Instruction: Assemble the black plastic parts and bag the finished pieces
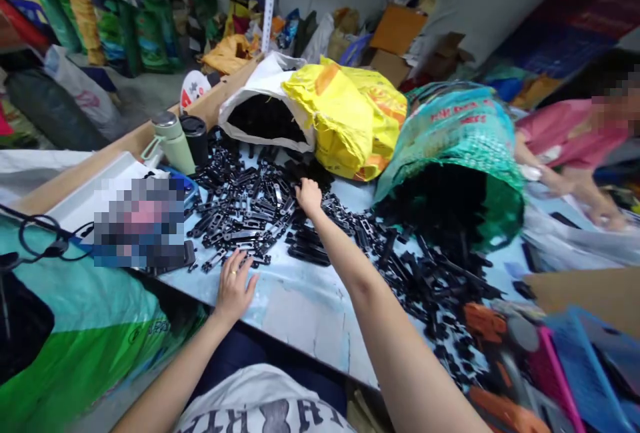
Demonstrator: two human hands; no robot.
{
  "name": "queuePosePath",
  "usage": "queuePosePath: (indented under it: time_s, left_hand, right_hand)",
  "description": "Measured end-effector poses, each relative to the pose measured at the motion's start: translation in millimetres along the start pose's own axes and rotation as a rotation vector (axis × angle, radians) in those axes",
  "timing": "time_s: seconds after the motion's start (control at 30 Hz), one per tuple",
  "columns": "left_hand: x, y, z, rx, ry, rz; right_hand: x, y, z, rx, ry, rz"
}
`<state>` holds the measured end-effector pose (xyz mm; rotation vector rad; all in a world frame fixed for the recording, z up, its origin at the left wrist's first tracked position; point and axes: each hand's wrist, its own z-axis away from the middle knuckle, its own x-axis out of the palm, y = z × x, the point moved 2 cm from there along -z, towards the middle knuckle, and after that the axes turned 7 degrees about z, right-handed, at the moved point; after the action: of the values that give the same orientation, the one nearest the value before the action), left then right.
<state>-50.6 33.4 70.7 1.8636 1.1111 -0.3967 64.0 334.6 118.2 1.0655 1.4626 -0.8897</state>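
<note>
My left hand [236, 287] rests near the front edge of the table, its fingers spread beside the lower rim of a pile of small black slotted parts [250, 209]. Nothing shows in that hand. Farther forward, my right hand [309, 197] reaches to the back of the pile, fingers curled down among the dark parts; what they hold, if anything, is hidden. Between my two arms lies a neat row of long black bars [307, 246]. More black parts [420, 273] spread to the right, below the mouth of a green woven sack [465, 146].
A white sack [270, 103] and a yellow sack [350, 116] stand behind the pile. At left are a pale green flask [173, 143] and a black cup [195, 136]. Orange-handled tools [485, 323] and a blue basket [585, 353] sit at right. Another person [570, 133] works there.
</note>
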Motion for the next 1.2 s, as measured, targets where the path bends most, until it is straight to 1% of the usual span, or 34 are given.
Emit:
queuePosePath:
  time_s: [0.07,0.13,0.2,0.27,0.33,0.4,0.47,0.5,0.57,0.63,0.7,0.73,0.8,0.83,0.87,0.93,1.03,1.1,1.17,1.2]
  left_hand:
    - [-8.2,-10.5,-15.1,-0.057,0.051,-0.002]
    - [-14.6,-22.1,-27.0,-0.096,0.08,-0.006]
    - [-17.5,-32.4,-36.3,-0.115,0.077,-0.02]
    - [-16.5,-39.4,-46.1,-0.125,0.048,-0.056]
    - [-11.9,-42.1,-58.2,-0.124,-0.031,-0.11]
    - [-5.1,-41.1,-71.9,-0.119,-0.175,-0.168]
    - [0.5,-39.0,-83.7,-0.127,-0.335,-0.23]
    - [1.9,-38.7,-88.1,-0.139,-0.397,-0.265]
    - [1.6,-41.2,-93.3,-0.169,-0.462,-0.333]
    - [-0.8,-47.5,-94.2,-0.19,-0.464,-0.362]
    - [-2.8,-53.5,-92.1,-0.198,-0.423,-0.324]
    - [-3.0,-54.2,-90.1,-0.194,-0.39,-0.283]
    - [-0.8,-47.5,-83.6,-0.176,-0.317,-0.174]
    - [2.2,-39.7,-78.7,-0.167,-0.292,-0.117]
    - [6.9,-29.2,-72.3,-0.158,-0.286,-0.061]
    - [20.8,-3.0,-55.4,-0.132,-0.323,0.026]
    - [45.6,35.0,-22.3,-0.028,-0.434,0.051]
    - [56.5,49.0,-0.8,0.027,-0.468,-0.025]
    - [59.6,51.7,15.2,0.027,-0.446,-0.115]
    - [58.5,50.2,20.2,0.013,-0.42,-0.136]
  right_hand:
    - [7.7,1.9,-26.3,0.064,-0.025,0.067]
    - [14.3,3.6,-46.1,0.057,-0.06,0.081]
    - [20.3,4.2,-60.5,0.047,-0.095,0.083]
    - [24.4,3.8,-70.7,0.058,-0.106,0.088]
    - [25.7,3.6,-77.6,0.072,-0.1,0.069]
    - [23.4,6.7,-80.2,0.1,-0.087,0.006]
    - [16.9,14.9,-75.6,0.153,-0.046,-0.13]
    - [12.5,21.0,-69.3,0.183,-0.019,-0.236]
    - [3.2,35.6,-46.4,0.224,0.016,-0.523]
    - [-4.3,51.4,-9.1,0.232,-0.007,-0.839]
    - [-8.2,67.4,40.5,0.245,-0.08,-1.089]
    - [-8.8,75.6,68.6,0.257,-0.124,-1.173]
    - [-8.3,92.5,127.7,0.271,-0.193,-1.262]
    - [-7.9,101.4,157.3,0.267,-0.212,-1.269]
    - [-7.7,110.3,186.1,0.252,-0.221,-1.244]
    - [-8.7,127.8,239.1,0.186,-0.204,-1.102]
    - [-12.6,148.5,301.3,0.043,-0.164,-0.729]
    - [-13.7,155.1,328.5,-0.024,-0.197,-0.492]
    - [-12.2,154.8,343.9,-0.036,-0.251,-0.341]
    - [-10.6,151.9,347.3,-0.028,-0.255,-0.303]
